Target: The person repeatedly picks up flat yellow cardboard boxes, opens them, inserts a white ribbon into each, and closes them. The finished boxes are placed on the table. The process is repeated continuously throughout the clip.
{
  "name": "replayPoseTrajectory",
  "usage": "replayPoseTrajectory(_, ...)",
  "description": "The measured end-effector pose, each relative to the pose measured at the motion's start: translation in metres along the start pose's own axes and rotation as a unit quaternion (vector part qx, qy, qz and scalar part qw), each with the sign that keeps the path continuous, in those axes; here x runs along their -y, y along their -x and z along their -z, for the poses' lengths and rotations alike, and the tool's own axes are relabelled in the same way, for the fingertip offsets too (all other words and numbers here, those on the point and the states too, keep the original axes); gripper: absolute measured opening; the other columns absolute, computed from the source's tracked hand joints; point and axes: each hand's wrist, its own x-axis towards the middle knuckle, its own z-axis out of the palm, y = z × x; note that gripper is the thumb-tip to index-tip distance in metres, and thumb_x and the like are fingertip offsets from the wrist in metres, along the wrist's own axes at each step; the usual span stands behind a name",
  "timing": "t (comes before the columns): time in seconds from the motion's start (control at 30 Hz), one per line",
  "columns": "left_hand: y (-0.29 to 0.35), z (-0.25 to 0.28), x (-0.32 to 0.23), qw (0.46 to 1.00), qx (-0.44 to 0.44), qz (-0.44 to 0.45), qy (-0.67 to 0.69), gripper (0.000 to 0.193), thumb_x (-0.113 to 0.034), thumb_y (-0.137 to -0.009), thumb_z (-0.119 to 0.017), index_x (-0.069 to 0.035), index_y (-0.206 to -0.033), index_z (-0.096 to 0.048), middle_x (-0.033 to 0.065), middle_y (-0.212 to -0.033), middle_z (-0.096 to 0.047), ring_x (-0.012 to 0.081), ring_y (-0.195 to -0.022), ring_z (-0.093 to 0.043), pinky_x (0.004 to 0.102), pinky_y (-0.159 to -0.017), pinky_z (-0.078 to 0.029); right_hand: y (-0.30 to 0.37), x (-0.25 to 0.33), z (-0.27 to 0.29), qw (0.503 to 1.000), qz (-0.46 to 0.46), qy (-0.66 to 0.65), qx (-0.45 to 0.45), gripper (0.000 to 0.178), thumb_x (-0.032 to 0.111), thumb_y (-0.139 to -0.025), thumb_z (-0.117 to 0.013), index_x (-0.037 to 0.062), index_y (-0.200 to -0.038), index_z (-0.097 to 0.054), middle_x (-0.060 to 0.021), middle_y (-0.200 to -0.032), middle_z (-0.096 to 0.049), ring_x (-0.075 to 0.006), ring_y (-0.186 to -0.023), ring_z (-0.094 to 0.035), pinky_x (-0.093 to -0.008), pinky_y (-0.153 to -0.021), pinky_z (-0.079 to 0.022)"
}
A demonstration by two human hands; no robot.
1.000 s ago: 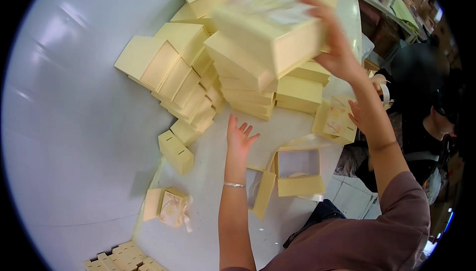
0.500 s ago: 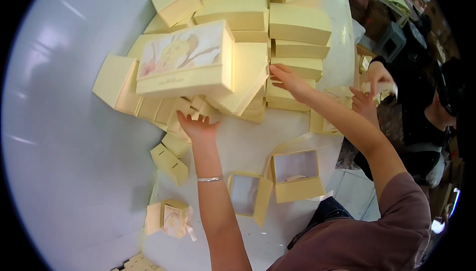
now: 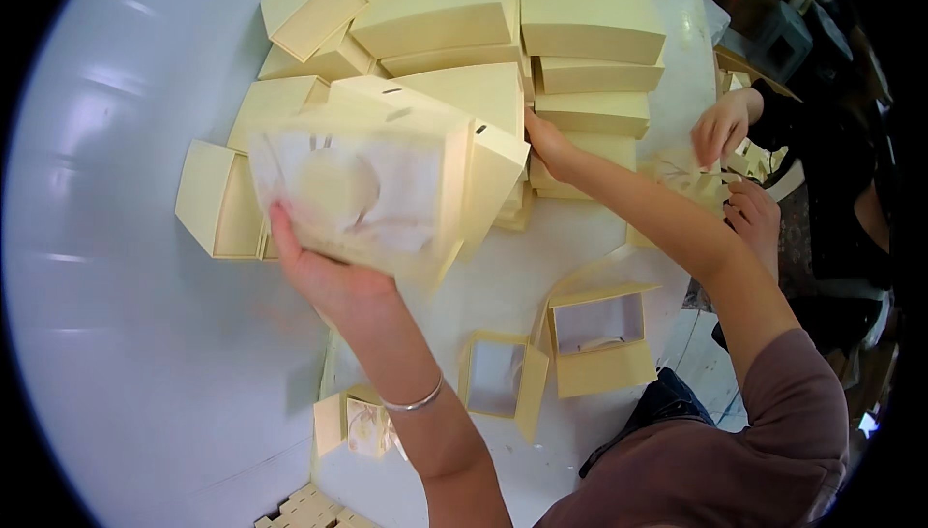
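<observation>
My left hand [image 3: 338,281] grips the lower edge of a cream gift box [image 3: 377,194] with a pale flower picture on its face. The thumb lies on the picture and the other fingers are hidden behind; the box is tilted and blurred. Directly behind it is a plain cream panel with two dark slots [image 3: 498,146], also tilted; I cannot tell whether it belongs to the same box. My right hand [image 3: 551,149] is at the right edge of the slotted panel and the stack, its fingers hidden behind them.
Plain cream boxes [image 3: 435,6] are stacked across the far table [image 3: 464,257]. Two open boxes [image 3: 498,378] [image 3: 599,325] lie nearer, with a ribbon beside them. A small open box [image 3: 367,426] stands at near left. At right, another person's hands [image 3: 725,127] handle something pale.
My left hand has moved up and left and taken hold of the printed box, which has tilted and dropped a little. The small slotted boxes beneath are now hidden. My right hand has slipped behind an edge.
</observation>
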Motion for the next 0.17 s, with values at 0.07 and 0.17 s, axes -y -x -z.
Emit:
replayPoseTrajectory(0.07, -0.004, -0.016, 0.007, 0.999, 0.022, -0.016, -0.029, 0.048, -0.035, -0.088, -0.048, -0.005, -0.125, -0.042, 0.0105, -0.123, -0.046, 0.0268, -0.111, -0.048, 0.0389, -0.091, -0.043, 0.013, 0.006, -0.010, 0.999, 0.026, -0.014, -0.015, 0.058, 0.050, -0.093, -0.020, 0.0095, -0.129, -0.041, -0.0084, -0.126, -0.047, -0.0193, -0.110, -0.045, -0.0347, -0.095, -0.033)
replayPoseTrajectory(0.17, -0.022, -0.032, 0.005, 0.987, 0.112, -0.028, -0.109, 0.054, -0.042, -0.088, -0.045, -0.007, -0.128, -0.041, 0.0099, -0.133, -0.041, 0.0272, -0.121, -0.040, 0.0455, -0.103, -0.030, 0.022, 0.012, -0.017, 0.999, 0.022, -0.025, -0.016, 0.065, 0.056, -0.089, -0.030, 0.0098, -0.134, -0.036, -0.0091, -0.135, -0.041, -0.0204, -0.125, -0.033, -0.0357, -0.105, -0.022)
